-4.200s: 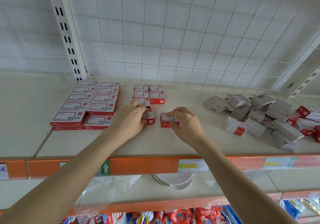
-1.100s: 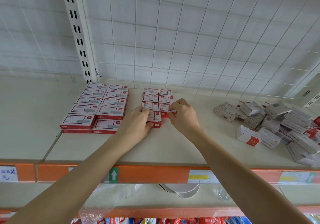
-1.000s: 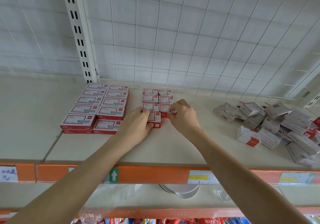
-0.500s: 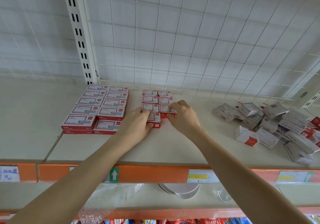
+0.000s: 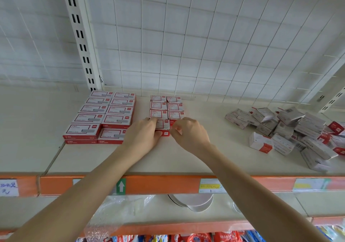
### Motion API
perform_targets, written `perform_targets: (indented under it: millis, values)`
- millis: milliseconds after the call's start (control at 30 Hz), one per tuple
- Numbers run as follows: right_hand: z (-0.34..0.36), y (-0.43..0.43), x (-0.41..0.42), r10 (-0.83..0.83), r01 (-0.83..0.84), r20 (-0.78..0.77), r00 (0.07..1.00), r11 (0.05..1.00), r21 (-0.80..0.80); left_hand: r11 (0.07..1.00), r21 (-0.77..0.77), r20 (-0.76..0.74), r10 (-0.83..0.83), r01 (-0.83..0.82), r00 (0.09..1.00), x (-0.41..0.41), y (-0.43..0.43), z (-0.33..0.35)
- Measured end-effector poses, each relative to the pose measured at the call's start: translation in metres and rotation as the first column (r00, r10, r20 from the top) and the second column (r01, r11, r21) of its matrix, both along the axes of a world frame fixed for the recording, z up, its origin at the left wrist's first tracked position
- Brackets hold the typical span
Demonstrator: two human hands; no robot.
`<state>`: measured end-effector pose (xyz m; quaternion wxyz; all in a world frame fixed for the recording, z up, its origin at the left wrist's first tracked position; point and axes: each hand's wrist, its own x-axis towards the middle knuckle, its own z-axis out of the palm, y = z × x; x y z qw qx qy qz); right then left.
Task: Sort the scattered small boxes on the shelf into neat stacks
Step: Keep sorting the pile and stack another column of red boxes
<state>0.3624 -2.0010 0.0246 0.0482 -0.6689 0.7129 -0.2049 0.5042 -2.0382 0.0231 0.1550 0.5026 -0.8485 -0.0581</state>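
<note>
**Inspector:** State the position of the work items.

**Technician:** The sorted small boxes (image 5: 166, 107) form two columns at the centre of the frame. They lie flat on the cream shelf (image 5: 186, 157) and run back toward the wire grid panel (image 5: 186, 36). The front-left box (image 5: 162, 125) closes the left column and touches the box behind it.

**Inspector:** Left hand?

**Technician:** The left hand (image 5: 142, 136) grips the front-left box. Its fingers are curled over the box's left edge and its thumb is against the red front face.

**Inspector:** Right hand?

**Technician:** The right hand (image 5: 191, 135) sits just right of that box with its fingers curled. Thumb and forefinger pinch the front-right box (image 5: 172, 123), of which only a red sliver shows between the hands. How that box sits in its column cannot be told.

**Inspector:** Remaining stock?

**Technician:** The unsorted pile (image 5: 291, 129) lies at the right edge of the frame, well apart from the columns. Its boxes are tilted and overlapping. The larger boxes (image 5: 104, 114) stand in two stacked columns at centre left, near the small columns but not touching them. The slotted upright (image 5: 80, 36) rises behind them.

**Inspector:** Below the shelf surface?

**Technician:** An orange edge strip (image 5: 158, 184) carries a green arrow sticker (image 5: 121, 186) and price labels (image 5: 210, 185). A white round object (image 5: 194, 202) shows beneath the strip, at lower centre.
</note>
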Motion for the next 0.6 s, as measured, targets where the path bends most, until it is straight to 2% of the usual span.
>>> perform_targets:
  millis: [200,600]
  values:
    - [0.001,-0.0009,0.007,-0.01,0.011,-0.015,1.0,0.995,0.094,1.0,0.023,-0.025,-0.02,0.02,0.999,0.0006,-0.0014,-0.0011]
    - [0.0006,-0.0011,0.0089,0.008,-0.008,-0.009,1.0,0.998,0.069,1.0,0.011,-0.072,-0.014,0.015,0.997,0.0035,-0.0006,-0.0027]
